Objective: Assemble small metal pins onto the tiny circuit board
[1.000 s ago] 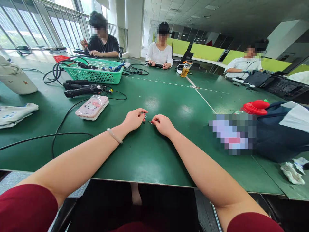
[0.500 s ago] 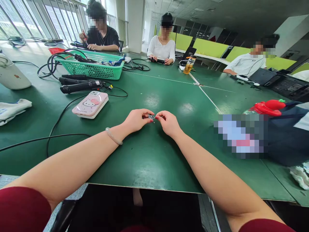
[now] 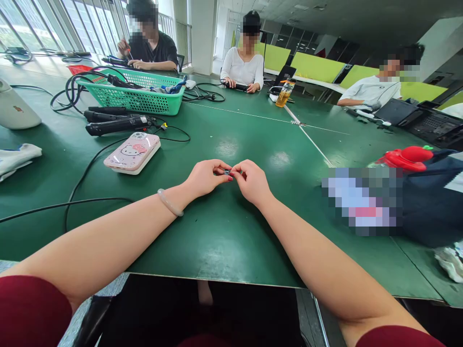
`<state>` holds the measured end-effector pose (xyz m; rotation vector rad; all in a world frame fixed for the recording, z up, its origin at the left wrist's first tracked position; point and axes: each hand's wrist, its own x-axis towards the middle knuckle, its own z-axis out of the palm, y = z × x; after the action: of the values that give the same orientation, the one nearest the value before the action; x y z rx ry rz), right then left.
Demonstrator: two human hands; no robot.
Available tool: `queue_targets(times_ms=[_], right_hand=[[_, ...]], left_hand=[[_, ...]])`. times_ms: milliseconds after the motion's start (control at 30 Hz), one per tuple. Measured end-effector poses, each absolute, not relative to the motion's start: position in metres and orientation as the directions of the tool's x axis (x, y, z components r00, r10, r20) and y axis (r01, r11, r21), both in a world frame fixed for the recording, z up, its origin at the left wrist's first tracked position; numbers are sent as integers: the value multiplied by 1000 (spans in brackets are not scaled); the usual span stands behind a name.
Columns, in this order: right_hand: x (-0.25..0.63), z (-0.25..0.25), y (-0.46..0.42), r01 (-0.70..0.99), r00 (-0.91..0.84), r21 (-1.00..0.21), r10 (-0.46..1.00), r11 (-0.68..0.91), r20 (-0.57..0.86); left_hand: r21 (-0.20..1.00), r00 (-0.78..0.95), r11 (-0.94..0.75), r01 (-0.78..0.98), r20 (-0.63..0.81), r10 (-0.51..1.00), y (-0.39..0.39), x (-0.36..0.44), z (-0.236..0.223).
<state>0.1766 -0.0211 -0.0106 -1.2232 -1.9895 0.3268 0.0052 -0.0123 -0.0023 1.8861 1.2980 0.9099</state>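
Above the middle of the green table (image 3: 217, 246), my left hand (image 3: 203, 177) pinches a small dark piece with a silvery pattern (image 3: 226, 172) between thumb and fingers. It is too small and too covered to name its kind. My right hand (image 3: 252, 181) is closed in a pinch at the right end of that piece, its fingertips meeting those of the left. Whether the right fingers grip the piece itself or something smaller on it is hidden. A pale bangle (image 3: 169, 202) circles my left wrist.
Left of my hands lie a pink phone-like case (image 3: 133, 153), black handheld tools (image 3: 117, 124), cables and a green basket (image 3: 137, 99). A drink bottle (image 3: 285, 94) stands farther back. A red-topped container (image 3: 405, 159) and dark bag (image 3: 434, 207) sit right. Several people sit opposite.
My hands have drawn together, so the fingertips now meet and cover more of the small piece. The right hand's fingers have shifted slightly left. The camera view has moved a little.
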Motion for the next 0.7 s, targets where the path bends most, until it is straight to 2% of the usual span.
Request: queue_targets(times_ms=[333,700], right_hand=[[176,-12,-21,671,-275,-519,828,529,488],[176,-9,-22,617,-254,-590,841,521,478]], left_hand=[[835,284,-293,466,173,943,-11,4,-3],[869,293,-297,396,187,938,-9,4,-7]])
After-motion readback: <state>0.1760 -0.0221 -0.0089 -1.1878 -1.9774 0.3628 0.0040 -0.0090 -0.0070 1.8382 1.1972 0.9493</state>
